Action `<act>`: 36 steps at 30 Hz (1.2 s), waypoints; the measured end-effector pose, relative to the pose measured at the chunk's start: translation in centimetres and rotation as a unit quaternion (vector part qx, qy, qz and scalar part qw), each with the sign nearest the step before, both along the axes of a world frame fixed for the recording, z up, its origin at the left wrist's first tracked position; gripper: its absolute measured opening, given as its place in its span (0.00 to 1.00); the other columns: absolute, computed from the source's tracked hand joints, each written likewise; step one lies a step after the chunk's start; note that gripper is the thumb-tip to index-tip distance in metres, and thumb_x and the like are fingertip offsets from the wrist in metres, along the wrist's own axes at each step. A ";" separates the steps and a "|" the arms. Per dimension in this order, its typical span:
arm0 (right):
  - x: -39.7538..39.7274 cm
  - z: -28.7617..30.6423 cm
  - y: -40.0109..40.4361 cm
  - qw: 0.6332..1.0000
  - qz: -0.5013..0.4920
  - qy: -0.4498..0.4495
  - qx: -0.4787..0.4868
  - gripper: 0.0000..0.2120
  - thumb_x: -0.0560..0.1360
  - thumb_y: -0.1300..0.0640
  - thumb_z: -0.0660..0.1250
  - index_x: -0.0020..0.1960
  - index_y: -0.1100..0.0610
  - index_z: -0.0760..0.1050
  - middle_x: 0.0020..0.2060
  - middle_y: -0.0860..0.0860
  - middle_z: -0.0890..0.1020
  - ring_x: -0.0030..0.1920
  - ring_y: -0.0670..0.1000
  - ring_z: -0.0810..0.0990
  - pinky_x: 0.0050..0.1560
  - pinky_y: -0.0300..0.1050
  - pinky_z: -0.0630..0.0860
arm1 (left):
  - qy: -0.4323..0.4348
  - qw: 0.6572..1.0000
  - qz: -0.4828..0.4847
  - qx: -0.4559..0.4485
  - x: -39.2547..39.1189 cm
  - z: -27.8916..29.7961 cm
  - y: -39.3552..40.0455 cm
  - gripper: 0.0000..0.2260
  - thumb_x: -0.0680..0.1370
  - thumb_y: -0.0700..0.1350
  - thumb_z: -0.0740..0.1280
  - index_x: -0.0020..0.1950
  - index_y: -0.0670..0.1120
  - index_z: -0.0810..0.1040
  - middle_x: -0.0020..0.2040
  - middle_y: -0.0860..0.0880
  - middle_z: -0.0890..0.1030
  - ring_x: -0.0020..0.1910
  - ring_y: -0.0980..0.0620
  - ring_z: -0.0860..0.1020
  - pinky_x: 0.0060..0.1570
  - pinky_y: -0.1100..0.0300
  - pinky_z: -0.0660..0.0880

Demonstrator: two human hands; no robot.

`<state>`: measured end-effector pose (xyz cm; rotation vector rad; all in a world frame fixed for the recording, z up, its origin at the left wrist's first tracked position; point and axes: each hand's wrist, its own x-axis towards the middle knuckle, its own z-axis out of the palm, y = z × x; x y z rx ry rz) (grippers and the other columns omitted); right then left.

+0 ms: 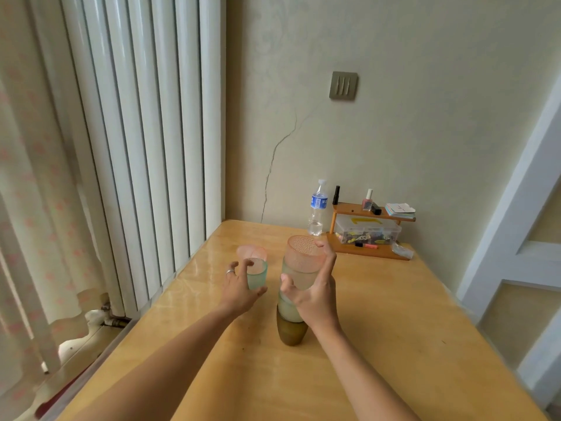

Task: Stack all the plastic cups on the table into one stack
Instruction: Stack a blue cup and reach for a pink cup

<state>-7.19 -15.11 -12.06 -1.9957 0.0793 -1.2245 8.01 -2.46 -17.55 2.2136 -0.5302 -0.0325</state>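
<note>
A stack of plastic cups stands in the middle of the wooden table, with a brown cup at the bottom, pale cups above it and a textured pink cup on top. My right hand wraps the upper stack, thumb on its left side and fingertips at the pink rim. Left of the stack stands a green cup. My left hand clasps it, thumb low on its front and fingers curled at the rim. A second pink cup stands just behind the green one.
At the table's far right, against the wall, a small wooden shelf holds little bottles, cards and a clear box of small items. A water bottle stands beside it. A tall white radiator and a curtain line the left side.
</note>
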 end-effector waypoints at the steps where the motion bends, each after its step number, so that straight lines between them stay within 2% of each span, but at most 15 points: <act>1: 0.0 0.0 0.0 1.000 -0.001 0.000 0.001 0.41 0.67 0.58 0.79 0.73 0.54 0.60 0.60 0.49 0.75 0.60 0.44 0.76 0.58 0.34 0.75 | 0.006 1.000 0.005 -0.013 0.2 -0.3 -0.1 0.28 0.77 0.46 0.78 0.72 0.43 0.71 0.72 0.37 0.70 0.72 0.36 0.72 0.67 0.51 0.72; 3: 0.0 0.1 0.1 1.000 -0.002 0.003 0.003 0.42 0.67 0.59 0.79 0.74 0.55 0.60 0.61 0.43 0.74 0.62 0.38 0.74 0.59 0.30 0.73 | -0.009 0.999 0.030 -0.040 0.1 -0.3 -0.3 0.23 0.78 0.45 0.77 0.68 0.40 0.74 0.64 0.40 0.76 0.66 0.38 0.75 0.59 0.55 0.71; 6: 0.0 0.2 0.1 1.000 -0.004 0.006 0.003 0.43 0.67 0.60 0.80 0.75 0.56 0.60 0.64 0.38 0.72 0.64 0.33 0.72 0.60 0.26 0.69 | -0.077 0.988 0.058 -0.122 -1.5 1.5 -0.4 0.20 0.77 0.45 0.76 0.64 0.40 0.73 0.56 0.46 0.74 0.60 0.40 0.75 0.53 0.57 0.70; 9: -0.1 0.2 0.2 1.000 -0.001 0.014 0.011 0.44 0.68 0.60 0.80 0.76 0.54 0.59 0.67 0.35 0.69 0.67 0.31 0.70 0.63 0.25 0.68 | -0.120 0.967 0.041 -0.222 -3.0 5.6 -0.6 0.22 0.77 0.45 0.75 0.65 0.44 0.68 0.59 0.47 0.72 0.60 0.43 0.74 0.54 0.54 0.72; 12: -0.4 0.4 0.3 0.999 0.018 0.030 0.031 0.46 0.69 0.60 0.79 0.78 0.52 0.56 0.70 0.32 0.67 0.68 0.29 0.68 0.64 0.25 0.67 | -0.146 0.938 0.018 -0.314 -4.0 10.7 -0.3 0.27 0.76 0.52 0.73 0.69 0.52 0.63 0.63 0.47 0.73 0.61 0.42 0.77 0.58 0.42 0.82; 14: -0.6 0.6 0.3 0.997 0.033 0.041 0.048 0.50 0.69 0.60 0.80 0.81 0.52 0.53 0.70 0.32 0.67 0.68 0.26 0.67 0.64 0.22 0.66 | -0.161 0.930 -0.013 -0.329 -5.1 13.8 -0.1 0.29 0.75 0.54 0.71 0.71 0.53 0.62 0.65 0.47 0.73 0.61 0.43 0.77 0.57 0.45 0.83; 17: -0.6 1.0 0.1 0.994 0.050 0.070 0.068 0.51 0.70 0.59 0.80 0.82 0.52 0.52 0.66 0.29 0.68 0.63 0.21 0.68 0.57 0.18 0.66 | -0.180 0.938 -0.113 -0.274 -7.0 16.5 -0.5 0.29 0.75 0.54 0.72 0.72 0.53 0.63 0.64 0.48 0.74 0.59 0.44 0.78 0.55 0.49 0.83; 20: -0.6 1.4 -0.2 0.990 0.069 0.094 0.077 0.44 0.70 0.56 0.80 0.78 0.49 0.58 0.65 0.36 0.74 0.63 0.34 0.77 0.52 0.25 0.73 | -0.188 0.952 -0.185 -0.157 -8.2 15.9 -1.2 0.30 0.73 0.55 0.73 0.71 0.51 0.65 0.62 0.47 0.76 0.58 0.45 0.77 0.56 0.49 0.81; 21: -0.6 1.5 -0.3 0.989 0.076 0.099 0.081 0.42 0.70 0.55 0.79 0.76 0.48 0.59 0.65 0.38 0.75 0.62 0.37 0.78 0.53 0.28 0.75 | -0.190 0.953 -0.190 -0.139 -8.5 15.4 -1.3 0.31 0.71 0.57 0.72 0.70 0.49 0.66 0.61 0.48 0.76 0.58 0.48 0.75 0.55 0.53 0.78; 24: -1.1 1.6 -0.5 0.983 0.098 0.110 0.106 0.37 0.72 0.52 0.80 0.73 0.46 0.63 0.61 0.33 0.77 0.60 0.32 0.78 0.53 0.27 0.75 | -0.185 0.960 -0.166 -0.130 -8.9 14.3 -1.3 0.31 0.68 0.62 0.67 0.65 0.47 0.69 0.59 0.49 0.76 0.55 0.51 0.72 0.49 0.66 0.70; 26: -1.5 1.6 -0.5 0.980 0.110 0.114 0.123 0.35 0.71 0.47 0.80 0.71 0.47 0.65 0.60 0.33 0.79 0.61 0.34 0.79 0.54 0.30 0.75 | -0.179 0.965 -0.148 -0.124 -8.9 13.9 -1.2 0.30 0.67 0.64 0.64 0.63 0.46 0.69 0.57 0.49 0.76 0.53 0.50 0.72 0.45 0.69 0.67; 28: -1.5 1.9 -0.5 0.978 0.113 0.113 0.131 0.36 0.70 0.49 0.80 0.71 0.48 0.65 0.60 0.36 0.81 0.60 0.34 0.79 0.54 0.31 0.75 | -0.173 0.967 -0.146 -0.117 -9.1 13.7 -1.2 0.31 0.67 0.65 0.62 0.62 0.46 0.69 0.57 0.49 0.77 0.52 0.49 0.72 0.43 0.71 0.66; 30: -1.4 2.5 -0.3 0.980 0.108 0.102 0.133 0.37 0.70 0.54 0.80 0.73 0.50 0.64 0.61 0.38 0.80 0.58 0.32 0.80 0.51 0.27 0.75 | -0.171 0.967 -0.149 -0.113 -9.6 13.6 -1.3 0.32 0.67 0.66 0.61 0.64 0.47 0.69 0.58 0.50 0.77 0.52 0.50 0.72 0.45 0.77 0.65; 32: -1.2 3.1 0.1 0.985 0.093 0.076 0.128 0.39 0.67 0.50 0.77 0.73 0.46 0.63 0.62 0.41 0.81 0.58 0.35 0.81 0.49 0.25 0.75 | -0.177 0.966 -0.150 -0.111 -10.0 13.5 -1.3 0.33 0.68 0.67 0.60 0.64 0.46 0.69 0.59 0.50 0.78 0.53 0.51 0.73 0.47 0.84 0.61; 36: -0.9 3.6 0.9 0.991 0.051 0.020 0.123 0.38 0.68 0.44 0.72 0.74 0.36 0.59 0.64 0.45 0.81 0.61 0.42 0.82 0.53 0.29 0.77 | -0.173 0.966 -0.164 -0.099 -9.7 13.6 -1.4 0.27 0.76 0.61 0.69 0.66 0.44 0.70 0.60 0.49 0.79 0.51 0.51 0.74 0.47 0.86 0.59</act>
